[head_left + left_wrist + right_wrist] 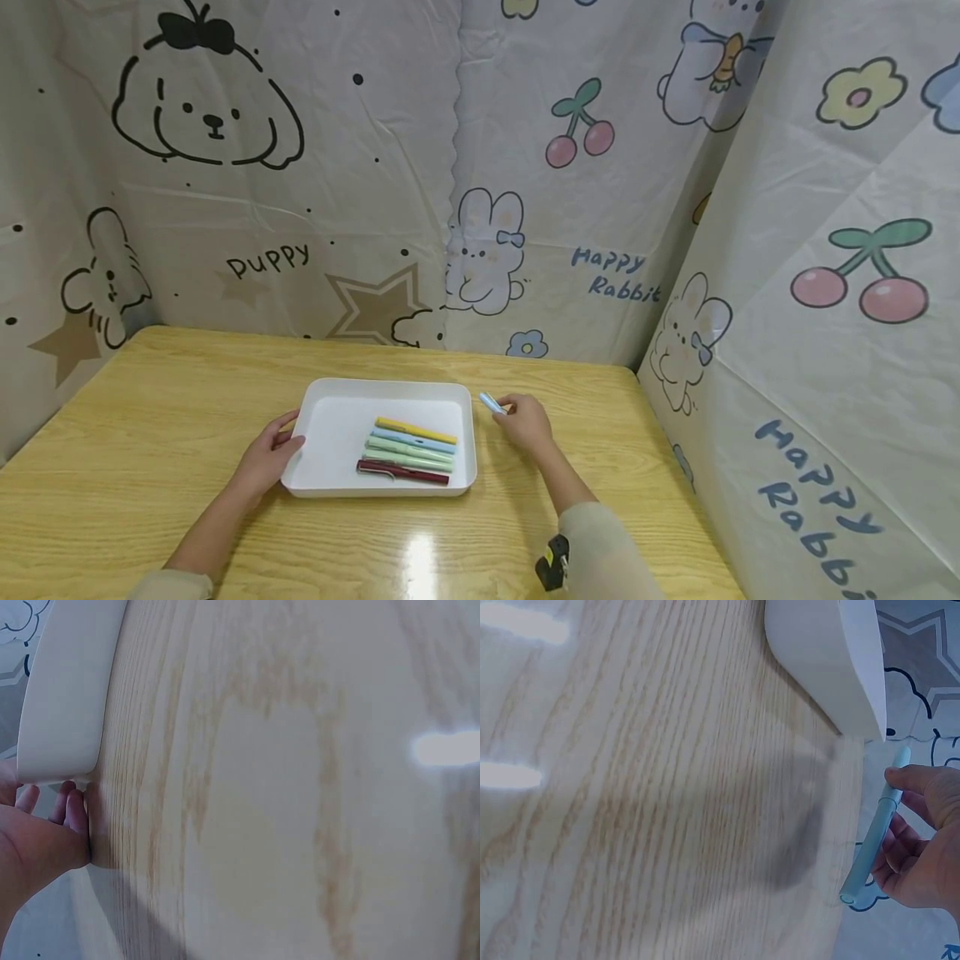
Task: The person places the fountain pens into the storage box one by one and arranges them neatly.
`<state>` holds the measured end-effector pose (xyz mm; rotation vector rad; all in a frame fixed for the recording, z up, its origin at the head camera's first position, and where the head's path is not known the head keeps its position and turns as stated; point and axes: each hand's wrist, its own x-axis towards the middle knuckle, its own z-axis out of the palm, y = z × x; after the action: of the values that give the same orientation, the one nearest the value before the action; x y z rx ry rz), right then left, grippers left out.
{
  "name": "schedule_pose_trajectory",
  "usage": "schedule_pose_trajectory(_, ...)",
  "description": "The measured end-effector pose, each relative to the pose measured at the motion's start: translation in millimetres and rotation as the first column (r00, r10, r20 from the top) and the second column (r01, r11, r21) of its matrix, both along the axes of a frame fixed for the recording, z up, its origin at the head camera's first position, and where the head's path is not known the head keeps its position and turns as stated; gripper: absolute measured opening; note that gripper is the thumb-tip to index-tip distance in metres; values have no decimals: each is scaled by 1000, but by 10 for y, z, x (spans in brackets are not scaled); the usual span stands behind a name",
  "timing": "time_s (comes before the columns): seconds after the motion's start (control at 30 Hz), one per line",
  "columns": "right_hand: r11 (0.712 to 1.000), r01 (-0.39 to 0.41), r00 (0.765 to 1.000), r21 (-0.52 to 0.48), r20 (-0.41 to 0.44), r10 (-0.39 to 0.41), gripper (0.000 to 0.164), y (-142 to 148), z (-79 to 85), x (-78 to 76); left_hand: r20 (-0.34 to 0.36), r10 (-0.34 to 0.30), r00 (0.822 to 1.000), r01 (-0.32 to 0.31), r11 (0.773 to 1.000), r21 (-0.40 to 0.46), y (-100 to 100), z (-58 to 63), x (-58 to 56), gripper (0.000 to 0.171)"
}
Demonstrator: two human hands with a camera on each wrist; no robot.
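My right hand (527,423) pinches a light blue pen (871,844) between thumb and fingers, above the table just right of the tray. The pen slants, its cap end toward the tray in the right wrist view. At the left side of the white tray (330,479), my left hand (266,457) holds the edge, thumb at the rim and fingers partly hidden. Inside the tray lie a yellow pen (416,430), another light blue pen (412,440), light green pens (408,455) and a dark red pen (403,473), side by side toward the right.
The tray stands on a light wooden table (360,550). Printed cloth (360,192) hangs behind the table and along its right side. A black device (552,562) sits at the right sleeve.
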<state>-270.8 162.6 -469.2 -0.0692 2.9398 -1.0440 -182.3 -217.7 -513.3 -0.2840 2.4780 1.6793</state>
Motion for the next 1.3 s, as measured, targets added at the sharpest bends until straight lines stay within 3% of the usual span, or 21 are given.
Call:
schedule_pose_trajectory(0.7, 995, -90, 996, 38, -9, 91, 23, -347, 172, -59, -15, 7, 1000, -7, 1000, -5, 0, 8, 7, 58)
schedule_pose_trajectory(1.03, 985, -136, 990, 103, -21, 139, 25, -495, 218, -58, -15, 10, 1000, -10, 1000, 4, 3, 5, 10, 57)
schedule_pose_trajectory(1.3, 984, -154, 988, 89, -8, 155, 25, -635, 290, -48, -22, 4, 1000, -4, 1000, 13, 0, -2, 5, 58)
